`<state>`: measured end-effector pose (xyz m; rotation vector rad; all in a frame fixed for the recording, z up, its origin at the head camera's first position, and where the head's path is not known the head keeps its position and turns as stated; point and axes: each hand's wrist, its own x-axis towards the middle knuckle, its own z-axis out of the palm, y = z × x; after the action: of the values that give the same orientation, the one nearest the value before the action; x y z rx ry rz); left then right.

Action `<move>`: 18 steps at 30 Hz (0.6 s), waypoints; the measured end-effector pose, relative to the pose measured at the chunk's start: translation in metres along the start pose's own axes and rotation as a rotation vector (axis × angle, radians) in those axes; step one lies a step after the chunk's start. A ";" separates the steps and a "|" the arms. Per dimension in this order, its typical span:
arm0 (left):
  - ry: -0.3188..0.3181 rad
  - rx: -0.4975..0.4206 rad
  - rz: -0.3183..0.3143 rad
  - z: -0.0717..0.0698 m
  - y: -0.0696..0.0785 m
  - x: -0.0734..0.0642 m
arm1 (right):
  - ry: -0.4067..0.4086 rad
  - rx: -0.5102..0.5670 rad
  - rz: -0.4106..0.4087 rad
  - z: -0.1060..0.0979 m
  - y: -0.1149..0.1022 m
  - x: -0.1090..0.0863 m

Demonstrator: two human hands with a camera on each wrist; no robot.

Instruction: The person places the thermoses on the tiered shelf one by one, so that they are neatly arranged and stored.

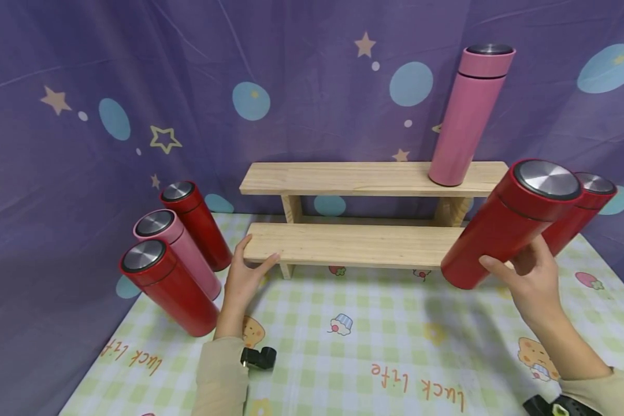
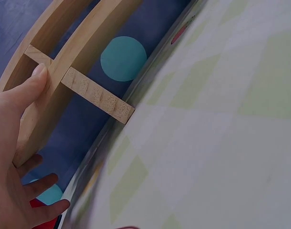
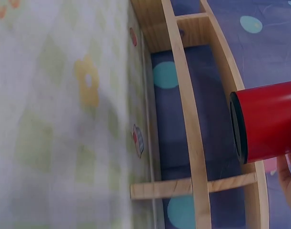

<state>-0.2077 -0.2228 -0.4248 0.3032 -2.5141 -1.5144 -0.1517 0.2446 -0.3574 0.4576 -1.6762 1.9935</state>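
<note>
My right hand (image 1: 538,286) grips a red thermos bottle (image 1: 504,225) with a silver lid, lifted off the tablecloth in front of the right end of a two-tier wooden shelf (image 1: 353,244). In the right wrist view the dark base of the red thermos (image 3: 271,124) points toward the shelf boards, and only part of the hand shows. My left hand (image 1: 241,286) holds the left end of the lower board. Its thumb lies on the board in the left wrist view, with the other fingers spread below. A pink thermos (image 1: 468,115) stands on the upper board, toward the right.
At the left stand a red thermos (image 1: 174,294), a pink one (image 1: 189,245) and another red one (image 1: 200,228), close together. One more red thermos (image 1: 572,222) stands at the right, partly hidden. A purple curtain (image 1: 312,58) hangs behind the checked tablecloth (image 1: 312,358).
</note>
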 end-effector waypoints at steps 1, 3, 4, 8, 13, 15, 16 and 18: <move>0.001 0.000 0.000 0.000 0.000 0.000 | -0.004 -0.003 0.002 0.003 0.000 0.001; 0.001 -0.001 -0.001 0.000 0.000 0.000 | -0.014 -0.005 0.006 0.009 0.000 0.004; 0.001 -0.002 -0.002 0.001 0.000 0.000 | -0.016 -0.002 0.007 0.012 0.000 0.005; 0.001 -0.003 0.000 0.001 0.000 0.000 | -0.019 -0.014 0.020 0.023 -0.001 0.012; 0.007 -0.002 0.010 0.001 0.000 -0.001 | -0.026 -0.052 0.045 0.036 -0.003 0.023; 0.008 -0.001 0.013 0.001 0.000 0.000 | -0.028 -0.065 0.054 0.041 -0.003 0.027; 0.007 0.000 0.013 0.000 0.001 0.000 | -0.031 -0.074 0.058 0.044 -0.004 0.029; 0.007 0.003 0.011 0.000 0.000 0.000 | -0.034 -0.097 0.063 0.049 -0.005 0.034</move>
<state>-0.2079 -0.2225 -0.4245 0.2939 -2.5083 -1.5034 -0.1797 0.2023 -0.3253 0.4114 -1.8196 1.9485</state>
